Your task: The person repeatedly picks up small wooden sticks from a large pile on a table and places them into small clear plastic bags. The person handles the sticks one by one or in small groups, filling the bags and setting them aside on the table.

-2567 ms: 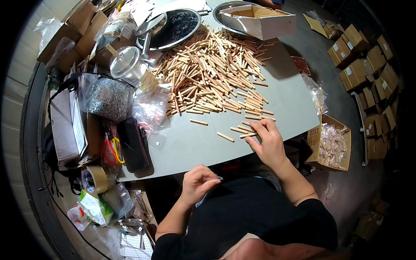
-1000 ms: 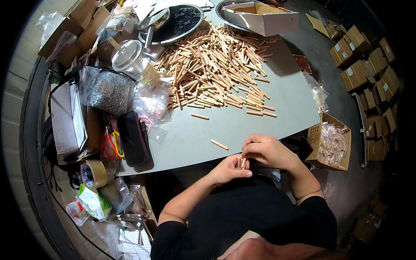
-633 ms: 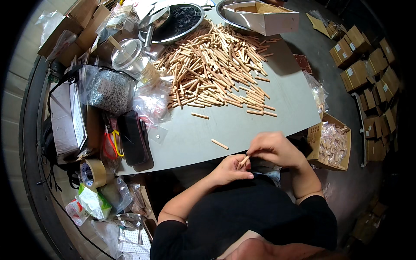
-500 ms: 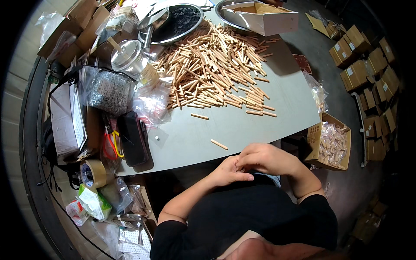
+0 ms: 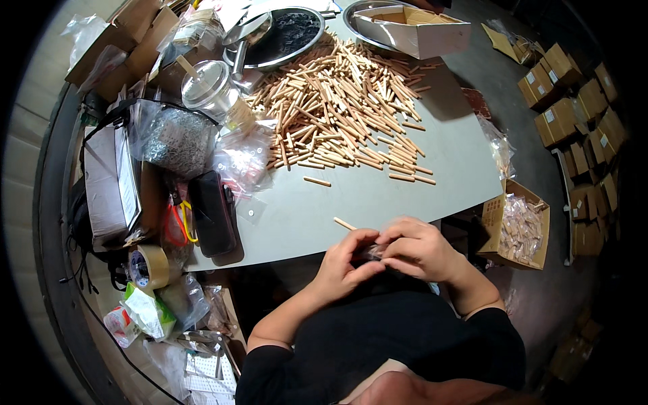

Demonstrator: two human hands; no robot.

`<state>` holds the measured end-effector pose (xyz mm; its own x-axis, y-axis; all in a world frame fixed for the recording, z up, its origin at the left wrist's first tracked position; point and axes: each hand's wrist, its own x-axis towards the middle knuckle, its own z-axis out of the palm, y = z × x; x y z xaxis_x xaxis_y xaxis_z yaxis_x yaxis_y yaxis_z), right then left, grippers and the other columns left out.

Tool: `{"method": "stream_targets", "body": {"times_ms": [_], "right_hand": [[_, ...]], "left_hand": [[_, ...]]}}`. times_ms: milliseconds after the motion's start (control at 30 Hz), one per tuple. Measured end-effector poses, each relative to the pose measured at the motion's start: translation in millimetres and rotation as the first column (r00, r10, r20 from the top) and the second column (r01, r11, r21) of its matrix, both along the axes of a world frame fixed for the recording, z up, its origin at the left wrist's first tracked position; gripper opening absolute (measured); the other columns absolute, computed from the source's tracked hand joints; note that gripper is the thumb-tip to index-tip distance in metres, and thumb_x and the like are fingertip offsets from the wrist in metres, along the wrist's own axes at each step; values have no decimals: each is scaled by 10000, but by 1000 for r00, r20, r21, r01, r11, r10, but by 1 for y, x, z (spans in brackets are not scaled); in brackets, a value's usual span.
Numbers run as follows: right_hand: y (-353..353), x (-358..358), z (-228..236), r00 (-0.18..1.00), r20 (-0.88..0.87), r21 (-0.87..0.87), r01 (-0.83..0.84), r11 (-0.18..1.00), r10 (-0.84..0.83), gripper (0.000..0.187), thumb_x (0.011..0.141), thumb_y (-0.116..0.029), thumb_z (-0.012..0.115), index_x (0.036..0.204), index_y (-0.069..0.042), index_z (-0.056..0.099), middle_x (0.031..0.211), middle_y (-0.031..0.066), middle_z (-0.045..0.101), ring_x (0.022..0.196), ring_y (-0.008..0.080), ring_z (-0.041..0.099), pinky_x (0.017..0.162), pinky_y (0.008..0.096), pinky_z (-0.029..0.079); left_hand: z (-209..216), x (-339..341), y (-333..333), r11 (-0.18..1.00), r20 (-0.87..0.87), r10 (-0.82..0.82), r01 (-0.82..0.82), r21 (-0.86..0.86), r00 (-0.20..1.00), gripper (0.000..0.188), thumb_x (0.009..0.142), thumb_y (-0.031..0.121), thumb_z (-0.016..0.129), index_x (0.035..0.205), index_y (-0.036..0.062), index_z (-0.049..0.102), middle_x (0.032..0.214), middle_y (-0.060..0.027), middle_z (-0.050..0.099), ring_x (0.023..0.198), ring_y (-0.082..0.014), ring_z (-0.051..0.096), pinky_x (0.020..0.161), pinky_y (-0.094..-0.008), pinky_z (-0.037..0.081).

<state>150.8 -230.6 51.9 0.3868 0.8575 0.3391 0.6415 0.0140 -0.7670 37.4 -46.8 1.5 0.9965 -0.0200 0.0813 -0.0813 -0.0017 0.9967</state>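
Close to the table's front edge, my left hand (image 5: 343, 268) and my right hand (image 5: 422, 251) meet, fingers pinched on a small clear plastic bag (image 5: 371, 252). My fingers cover most of the bag, and its contents cannot be made out. A single wooden dowel (image 5: 344, 223) lies on the table just beyond my left fingers, partly hidden by them. Farther off, a large pile of short wooden dowels (image 5: 337, 101) spreads over the table (image 5: 297, 223), with one loose dowel (image 5: 317, 181) in front of it.
At the left are a phone (image 5: 212, 214), scissors (image 5: 181, 219), a tape roll (image 5: 148, 266), plastic bags (image 5: 239, 162) and a lidded clear cup (image 5: 206, 84). Behind the pile stand a metal bowl of black material (image 5: 290, 37) and a white box (image 5: 439, 40). A carton of small packets (image 5: 520, 226) sits at the right.
My hands have shifted from clasped together to slightly apart, and the clear bag now shows between the fingers. My left fingers now cover part of the nearest dowel.
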Motion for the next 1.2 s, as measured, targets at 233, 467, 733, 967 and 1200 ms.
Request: {"method": "stream_targets", "body": {"times_ms": [233,467,733,967,1200], "right_hand": [[5,-4,-6,995,-46,-14,90,996,-91,133,760,-44,753,848,-44,654,836,94,644,761,281,620,684,366,505],[0,-5,-6,961,-275,-66,-8,998,-11,116,762,-44,679,795,-16,570,784,112,547,762,304,554,720,382,469],[-99,20,1,858,-127,-330,437,837,-498,190,793,-128,740,739,-10,602,730,103,554,681,236,558,630,349,448],[-211,26,6,347,418,-286,928,241,-839,166,802,-102,714,813,21,603,771,125,587,727,266,574,684,383,451],[-22,8,-32,842,190,-253,538,804,-504,208,824,-175,727,977,-36,697,959,172,658,902,352,637,807,428,525]], "left_hand": [[8,3,2,917,390,106,-242,317,915,99,842,1,700,912,4,630,891,-125,649,821,-277,625,732,-362,514],[5,-1,6,961,348,68,-155,228,935,67,844,13,674,868,11,611,857,-119,640,781,-262,614,712,-344,501],[3,-9,48,581,284,424,-498,644,860,376,833,138,762,1134,-8,590,1238,-222,564,1085,-396,554,909,-433,482],[-9,-41,78,228,311,458,-449,864,833,661,805,203,782,1336,-70,499,1250,-245,533,1181,-435,494,1028,-500,398],[-5,-42,58,352,316,336,-430,832,887,553,697,205,857,1136,-31,616,1126,-193,555,1134,-414,522,972,-492,443]]}}
